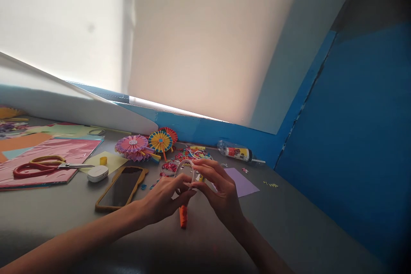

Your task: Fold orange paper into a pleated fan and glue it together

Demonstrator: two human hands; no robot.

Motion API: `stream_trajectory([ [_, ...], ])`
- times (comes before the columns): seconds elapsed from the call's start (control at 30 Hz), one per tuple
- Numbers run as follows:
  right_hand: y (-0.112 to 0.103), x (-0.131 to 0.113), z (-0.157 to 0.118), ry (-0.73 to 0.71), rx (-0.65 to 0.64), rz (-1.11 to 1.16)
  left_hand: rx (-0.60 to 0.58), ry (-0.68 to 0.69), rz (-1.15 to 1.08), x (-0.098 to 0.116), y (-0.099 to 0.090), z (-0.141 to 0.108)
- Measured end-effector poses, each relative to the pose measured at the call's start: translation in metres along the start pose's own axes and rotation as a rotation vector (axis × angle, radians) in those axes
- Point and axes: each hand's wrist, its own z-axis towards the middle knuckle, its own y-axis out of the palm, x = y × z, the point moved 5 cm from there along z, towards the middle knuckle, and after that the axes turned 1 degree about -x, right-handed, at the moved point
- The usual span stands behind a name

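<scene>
The left hand (163,202) and the right hand (218,191) both grasp a white paper loop (185,170), holding it just above the grey table (61,218) near the centre of the view. Their fingers close on its lower part.

Handling: the loop appears to be a thin paper strip, so treat it as light, soft and easily creased. Take hold with the fingertips only, at the lower edge, and apply light pressure.

An orange stick (183,216) projects below the left hand. Whether that hand holds it or it rests on the table cannot be determined.

The fingers hide the lower part of the loop and any join in it. Behind the loop, a heap of coloured paper scraps (189,154) lies near the paper fans (133,147). The individual scraps are too small to identify. To the left lie a phone (121,187) and red-handled scissors (38,169).
</scene>
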Motion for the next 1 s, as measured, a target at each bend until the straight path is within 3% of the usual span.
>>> stream_trajectory([
  [0.23,0.000,-0.004,-0.001,0.020,0.072,0.026,-0.018,-0.052,0.119,0.007,-0.002,-0.002],
  [0.53,0.016,0.005,-0.001,0.382,0.034,0.481,-0.005,-0.135,-0.015,0.005,-0.008,-0.002],
  [0.63,0.021,0.010,0.000,0.502,-0.066,0.679,0.021,-0.132,-0.010,0.007,-0.010,-0.004],
  [0.77,0.008,0.013,0.006,0.562,-0.109,0.823,0.039,-0.111,-0.076,0.009,-0.014,-0.004],
  [0.87,-0.014,0.009,0.012,0.482,-0.043,0.683,0.079,-0.116,-0.093,0.005,-0.016,-0.006],
  [0.93,-0.027,0.001,0.014,0.347,-0.003,0.394,0.073,-0.095,-0.090,0.003,-0.015,-0.006],
  [1.0,-0.030,-0.010,0.013,0.200,-0.050,0.078,0.016,-0.057,-0.070,0.003,-0.011,-0.006],
])
